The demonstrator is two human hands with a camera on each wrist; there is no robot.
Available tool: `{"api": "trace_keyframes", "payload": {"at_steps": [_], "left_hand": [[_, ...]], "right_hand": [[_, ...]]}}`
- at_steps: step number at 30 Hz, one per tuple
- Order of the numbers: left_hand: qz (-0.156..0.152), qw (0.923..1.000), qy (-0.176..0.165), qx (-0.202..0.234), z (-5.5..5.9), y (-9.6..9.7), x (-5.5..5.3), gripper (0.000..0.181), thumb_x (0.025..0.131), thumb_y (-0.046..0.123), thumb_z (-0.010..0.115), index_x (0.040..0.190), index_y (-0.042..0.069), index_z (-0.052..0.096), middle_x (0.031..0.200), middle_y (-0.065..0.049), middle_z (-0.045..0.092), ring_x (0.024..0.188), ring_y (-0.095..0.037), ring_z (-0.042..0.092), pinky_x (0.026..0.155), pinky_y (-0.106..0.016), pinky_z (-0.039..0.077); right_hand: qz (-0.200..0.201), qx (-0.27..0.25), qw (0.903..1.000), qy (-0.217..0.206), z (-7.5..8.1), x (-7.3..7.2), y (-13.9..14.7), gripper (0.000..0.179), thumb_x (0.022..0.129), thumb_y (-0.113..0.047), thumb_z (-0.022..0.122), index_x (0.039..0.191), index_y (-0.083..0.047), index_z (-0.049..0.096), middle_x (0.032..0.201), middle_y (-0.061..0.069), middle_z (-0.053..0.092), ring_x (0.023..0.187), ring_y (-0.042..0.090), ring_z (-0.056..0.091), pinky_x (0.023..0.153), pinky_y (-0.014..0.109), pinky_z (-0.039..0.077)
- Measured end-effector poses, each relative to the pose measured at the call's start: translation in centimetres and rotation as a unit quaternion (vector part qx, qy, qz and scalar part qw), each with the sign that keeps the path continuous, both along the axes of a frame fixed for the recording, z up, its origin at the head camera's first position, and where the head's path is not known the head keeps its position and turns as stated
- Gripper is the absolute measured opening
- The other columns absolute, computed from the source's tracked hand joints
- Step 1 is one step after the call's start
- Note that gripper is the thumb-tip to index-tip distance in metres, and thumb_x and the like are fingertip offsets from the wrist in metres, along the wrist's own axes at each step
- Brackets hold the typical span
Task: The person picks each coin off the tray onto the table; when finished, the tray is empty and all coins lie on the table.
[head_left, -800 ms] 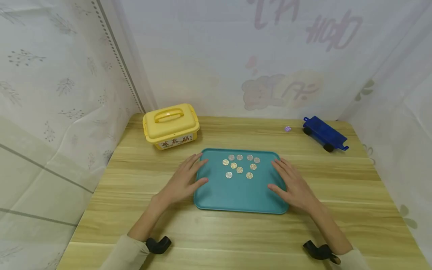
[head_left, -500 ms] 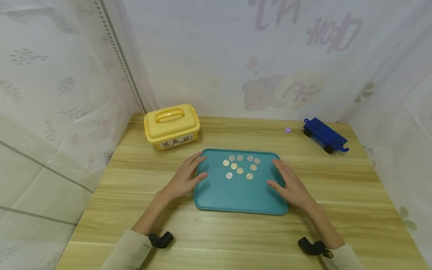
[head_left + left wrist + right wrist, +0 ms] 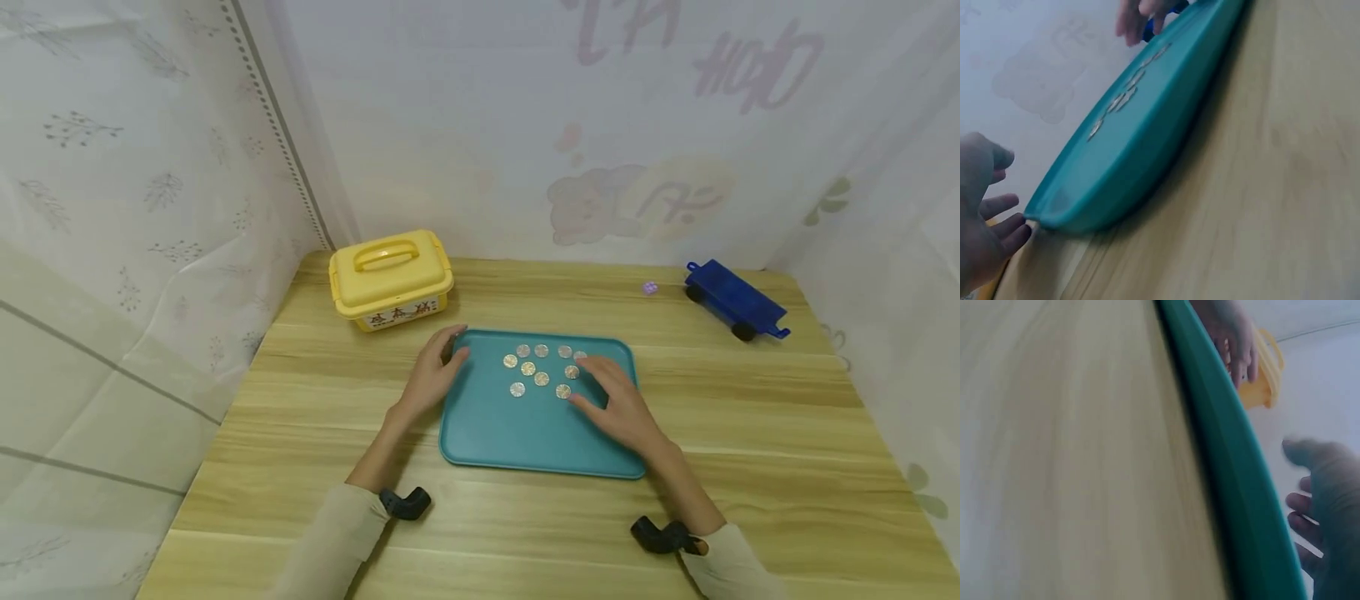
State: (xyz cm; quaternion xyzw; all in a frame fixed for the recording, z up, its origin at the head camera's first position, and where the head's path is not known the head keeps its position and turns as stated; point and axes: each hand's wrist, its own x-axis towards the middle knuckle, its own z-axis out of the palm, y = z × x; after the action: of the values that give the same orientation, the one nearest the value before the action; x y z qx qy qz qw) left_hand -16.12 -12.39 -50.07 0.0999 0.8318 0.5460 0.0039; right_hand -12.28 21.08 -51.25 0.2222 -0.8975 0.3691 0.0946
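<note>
Teal tray (image 3: 532,433) | my left hand (image 3: 432,373) loosely spread at its far-left corner | right hand (image 3: 624,410) loosely spread by coins (image 3: 542,379), which only head and left-wrist views show

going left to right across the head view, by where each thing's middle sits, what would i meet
Yellow box → left hand → coins on the teal tray → right hand → small purple block → blue toy cart.
</note>
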Motion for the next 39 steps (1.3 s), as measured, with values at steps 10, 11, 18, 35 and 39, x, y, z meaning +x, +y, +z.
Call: {"api": "trace_keyframes", "payload": {"at_steps": [10,11,18,35,39], "left_hand": [[0.056,0.9974,0.026,0.037,-1.7,2.0,-1.7,0.040,0.103,0.008,0.050,0.143,0.004,0.050,0.145,-0.012,0.053,0.138,-0.029,0.046,0.114,-0.048,0.039],[0.060,0.9974,0.031,0.026,-1.8,2.0,-1.6,0.040,0.102,0.006,0.049,0.142,0.004,0.051,0.144,-0.013,0.053,0.137,-0.030,0.046,0.114,-0.048,0.038],[0.053,0.9956,0.060,-0.049,-2.7,1.8,-0.7,0.039,0.099,0.003,0.052,0.138,0.005,0.055,0.143,-0.014,0.053,0.133,-0.034,0.045,0.112,-0.051,0.038],[0.065,0.9920,0.085,-0.068,-3.5,1.8,-0.7,0.035,0.098,0.002,0.055,0.133,0.006,0.059,0.139,-0.013,0.055,0.129,-0.033,0.046,0.109,-0.050,0.039],[0.062,0.9911,0.094,-0.072,-3.6,1.9,-1.0,0.035,0.098,0.000,0.054,0.132,0.005,0.060,0.138,-0.014,0.055,0.129,-0.034,0.047,0.109,-0.052,0.039]], "right_hand": [[-0.019,-0.002,0.9962,0.085,-2.1,-1.2,-1.1,0.017,0.080,-0.013,0.082,0.095,-0.011,0.075,0.081,-0.005,0.063,0.079,0.010,0.050,0.071,0.029,0.041],[-0.016,0.002,0.9964,0.084,-2.2,-1.2,-1.2,0.017,0.080,-0.015,0.082,0.095,-0.012,0.075,0.080,-0.006,0.061,0.079,0.010,0.049,0.071,0.029,0.041],[-0.007,0.042,0.9969,0.066,-2.4,-0.6,-1.5,0.018,0.079,-0.020,0.082,0.095,-0.014,0.075,0.081,-0.008,0.058,0.077,0.008,0.047,0.071,0.031,0.041],[0.002,-0.004,0.9990,0.044,-2.5,-0.7,-1.8,0.017,0.085,-0.009,0.075,0.100,-0.016,0.069,0.086,-0.008,0.065,0.075,0.005,0.050,0.071,0.028,0.037],[0.002,0.016,0.9987,0.048,-2.4,-0.7,-1.7,0.022,0.086,-0.013,0.075,0.108,-0.015,0.075,0.089,-0.007,0.067,0.075,0.004,0.049,0.070,0.028,0.037]]}}
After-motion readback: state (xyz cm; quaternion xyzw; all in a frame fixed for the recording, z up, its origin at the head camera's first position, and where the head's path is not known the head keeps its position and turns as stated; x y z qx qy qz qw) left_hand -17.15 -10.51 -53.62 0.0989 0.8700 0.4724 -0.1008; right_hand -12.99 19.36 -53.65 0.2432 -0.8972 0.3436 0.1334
